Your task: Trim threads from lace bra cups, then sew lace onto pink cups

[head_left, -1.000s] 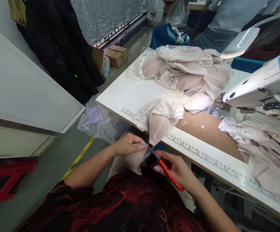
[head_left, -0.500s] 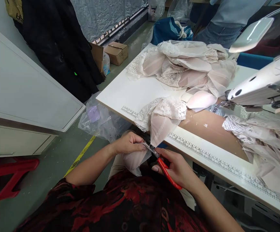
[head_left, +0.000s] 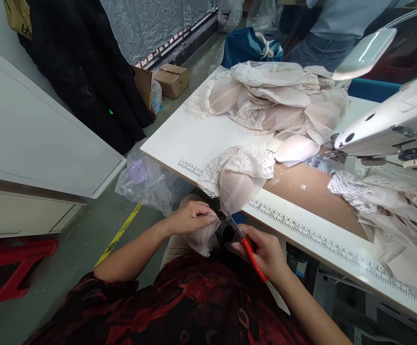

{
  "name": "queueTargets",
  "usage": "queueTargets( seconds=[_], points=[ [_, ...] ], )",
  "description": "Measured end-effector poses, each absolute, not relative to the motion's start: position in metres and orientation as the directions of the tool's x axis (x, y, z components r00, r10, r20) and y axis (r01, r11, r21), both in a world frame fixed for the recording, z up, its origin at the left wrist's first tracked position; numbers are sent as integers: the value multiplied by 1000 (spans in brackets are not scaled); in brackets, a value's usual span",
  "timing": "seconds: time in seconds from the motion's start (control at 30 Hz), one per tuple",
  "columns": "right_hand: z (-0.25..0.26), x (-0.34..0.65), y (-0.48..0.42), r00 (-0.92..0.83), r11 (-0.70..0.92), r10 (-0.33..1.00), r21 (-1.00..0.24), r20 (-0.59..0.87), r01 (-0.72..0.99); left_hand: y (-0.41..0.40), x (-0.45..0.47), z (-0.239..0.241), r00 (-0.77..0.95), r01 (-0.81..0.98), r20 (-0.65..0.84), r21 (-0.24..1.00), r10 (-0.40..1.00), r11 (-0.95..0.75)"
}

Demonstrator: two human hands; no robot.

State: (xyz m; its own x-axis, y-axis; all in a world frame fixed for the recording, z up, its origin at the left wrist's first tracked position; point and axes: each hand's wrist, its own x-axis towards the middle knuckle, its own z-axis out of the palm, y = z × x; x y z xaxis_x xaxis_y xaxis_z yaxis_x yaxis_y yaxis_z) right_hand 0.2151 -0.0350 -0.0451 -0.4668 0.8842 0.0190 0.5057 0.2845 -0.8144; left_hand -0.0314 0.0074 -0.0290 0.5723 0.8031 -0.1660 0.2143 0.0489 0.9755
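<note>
While left hand [head_left: 190, 218] pinches sheer fabric piece [head_left: 204, 237], right hand [head_left: 262, 249] grips red snips [head_left: 249, 251] just beside it, below worktop [head_left: 194, 139] edge.

Blue brand lettering on sewing machine [head_left: 391, 125] — unreadable, ruler scale [head_left: 302, 227] printed along table [head_left: 179, 143] edge — numbers illegible

White table [head_left: 201, 139]: lace pcs [head_left: 246, 165], sewing mach. [head_left: 391, 129]

Sheer scrap [head_left: 204, 237] now apart from garment [head_left: 245, 176]
</note>
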Motion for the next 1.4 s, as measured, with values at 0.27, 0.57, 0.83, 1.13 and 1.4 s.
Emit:
queueTargets(
  seconds=[0.27, 0.57, 0.83, 1.13, 1.4],
  points=[
    [-36, 223, -48, -296, 294, 940, -839, 167, 457, -18, 19, -52, 289, -103, -175, 972, 941, 212],
    [23, 240, -35, -267, 460, 886, -786, 379, 413, 14, -37, 47, 831, 213, 15, 914, 555, -344],
    [38, 200, -23, -559, 254, 824, -942, 92, 220, 15, -26, 96, 874, 230, -21, 897, 485, -376],
    [-13, 190, -48, -104, -18, 994, -990, -33, 139, -24, -4, 27, 590, 263, 117, 908, 799, -327],
    [-22, 202, -53, -277, -27, 959, -990, -66, 140, -27, 13, -12, 441, 121, 256, 932, 860, -340]
  ],
)
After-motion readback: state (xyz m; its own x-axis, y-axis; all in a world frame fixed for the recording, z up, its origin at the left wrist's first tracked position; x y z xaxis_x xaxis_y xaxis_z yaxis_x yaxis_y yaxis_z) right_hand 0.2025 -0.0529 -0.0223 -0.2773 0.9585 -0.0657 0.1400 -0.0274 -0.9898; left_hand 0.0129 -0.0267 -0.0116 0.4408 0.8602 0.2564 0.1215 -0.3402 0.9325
